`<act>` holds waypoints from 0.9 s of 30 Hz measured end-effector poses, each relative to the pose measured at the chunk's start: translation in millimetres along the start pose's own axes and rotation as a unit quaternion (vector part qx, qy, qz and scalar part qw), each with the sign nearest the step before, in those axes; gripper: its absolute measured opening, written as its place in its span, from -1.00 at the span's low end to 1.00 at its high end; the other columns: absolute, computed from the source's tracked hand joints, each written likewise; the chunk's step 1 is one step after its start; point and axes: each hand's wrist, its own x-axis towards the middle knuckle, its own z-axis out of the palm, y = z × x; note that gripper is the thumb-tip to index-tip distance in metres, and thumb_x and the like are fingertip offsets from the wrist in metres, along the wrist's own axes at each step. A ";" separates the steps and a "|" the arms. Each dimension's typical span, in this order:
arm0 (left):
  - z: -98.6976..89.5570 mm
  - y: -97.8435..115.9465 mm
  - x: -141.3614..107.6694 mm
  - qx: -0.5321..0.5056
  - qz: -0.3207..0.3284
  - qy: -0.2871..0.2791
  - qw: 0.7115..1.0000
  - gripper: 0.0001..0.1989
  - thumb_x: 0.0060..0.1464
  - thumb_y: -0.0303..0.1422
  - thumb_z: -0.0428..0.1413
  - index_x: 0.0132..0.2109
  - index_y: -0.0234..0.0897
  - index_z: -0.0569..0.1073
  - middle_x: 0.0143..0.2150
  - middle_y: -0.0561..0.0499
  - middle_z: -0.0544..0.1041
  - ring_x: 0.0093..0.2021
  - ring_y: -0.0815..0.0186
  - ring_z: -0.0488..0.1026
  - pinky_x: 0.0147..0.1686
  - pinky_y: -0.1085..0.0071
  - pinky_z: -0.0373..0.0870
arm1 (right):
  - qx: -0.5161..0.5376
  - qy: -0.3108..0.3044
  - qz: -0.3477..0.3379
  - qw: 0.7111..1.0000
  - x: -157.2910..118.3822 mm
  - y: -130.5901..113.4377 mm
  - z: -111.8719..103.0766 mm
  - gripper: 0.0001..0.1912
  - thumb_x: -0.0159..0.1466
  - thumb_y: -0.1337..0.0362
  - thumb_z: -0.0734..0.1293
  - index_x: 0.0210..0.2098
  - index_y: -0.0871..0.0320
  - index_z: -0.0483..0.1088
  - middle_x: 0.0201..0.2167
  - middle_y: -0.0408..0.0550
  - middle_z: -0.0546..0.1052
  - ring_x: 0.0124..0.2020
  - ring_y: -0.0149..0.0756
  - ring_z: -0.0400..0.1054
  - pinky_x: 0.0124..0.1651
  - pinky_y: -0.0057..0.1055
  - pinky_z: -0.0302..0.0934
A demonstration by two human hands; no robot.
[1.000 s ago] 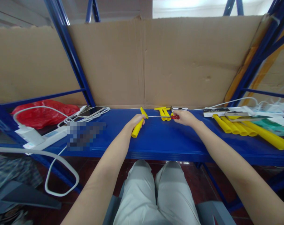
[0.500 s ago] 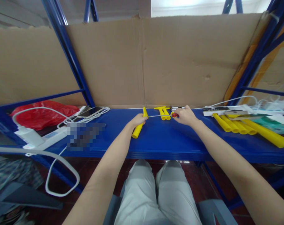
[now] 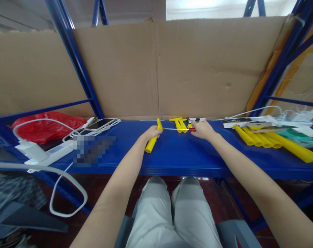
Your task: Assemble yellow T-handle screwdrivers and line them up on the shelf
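My left hand (image 3: 151, 133) is wrapped around a yellow T-shaped piece (image 3: 151, 145), fingers folded on it near its head; the slim end pokes out at one o'clock from my grip, and the open tube end at about seven. My right hand (image 3: 203, 130) is curled over a red-handled screwdriver (image 3: 174, 129), with most of the handle hidden inside my fingers. The thin metal shaft runs out at nine o'clock from that hand to the yellow piece by my left fingertips, though I can't tell whether its tip is inside or only touching. Both hands are over the blue bench (image 3: 187, 151). Between two and three o'clock from my left hand lie more yellow T pieces (image 3: 176, 124), behind the shaft. At eleven o'clock from my right hand, just beside it, is a silvery metal object (image 3: 195, 119). Well apart at three o'clock from my right hand I have a row of yellow tubes (image 3: 254, 136). A red plastic bag (image 3: 49, 125) sits at nine o'clock from my left hand, well apart.
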 end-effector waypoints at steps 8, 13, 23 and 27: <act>0.1 -6.1 7.2 0.010 0.003 -0.010 1.000 -0.89 -0.01 -0.55 0.00 -0.46 -0.31 0.31 -0.70 0.15 0.29 -0.74 0.46 0.20 -0.67 0.53 0.23 | 0.008 -0.008 -0.006 1.000 -5.7 -0.5 -6.3 -0.71 0.20 0.22 0.16 -0.22 0.21 0.43 -0.13 0.17 0.54 -0.09 -0.03 0.39 -0.10 -0.21 0.03; -0.1 -6.6 8.5 0.010 -0.002 -0.013 1.000 -0.92 -0.01 -0.53 0.00 -0.35 -0.35 0.38 -0.68 0.14 0.32 -0.72 0.43 0.23 -0.64 0.49 0.28 | -0.001 -0.015 0.012 1.000 -3.2 -0.3 -1.1 -0.69 0.21 0.21 0.19 -0.14 0.24 0.40 -0.15 0.21 0.54 -0.14 -0.06 0.41 -0.21 -0.30 0.08; 0.1 -6.2 7.5 0.011 0.007 -0.009 1.000 -0.94 0.00 -0.53 0.01 -0.36 -0.34 0.35 -0.68 0.14 0.32 -0.72 0.42 0.26 -0.64 0.48 0.29 | 0.017 -0.034 0.009 0.999 -4.7 5.0 -1.3 -0.66 0.24 0.07 0.17 -0.24 0.14 0.47 -0.33 0.05 0.58 -0.25 -0.14 0.44 -0.30 -0.38 0.10; 0.7 -6.2 7.5 0.015 0.005 -0.007 1.000 -0.94 0.01 -0.53 0.00 -0.35 -0.33 0.35 -0.68 0.15 0.32 -0.73 0.42 0.25 -0.63 0.49 0.28 | 0.014 -0.038 0.004 0.999 -5.9 5.0 -1.6 -0.69 0.22 0.11 0.18 -0.30 0.14 0.47 -0.31 0.06 0.57 -0.24 -0.14 0.43 -0.27 -0.37 0.10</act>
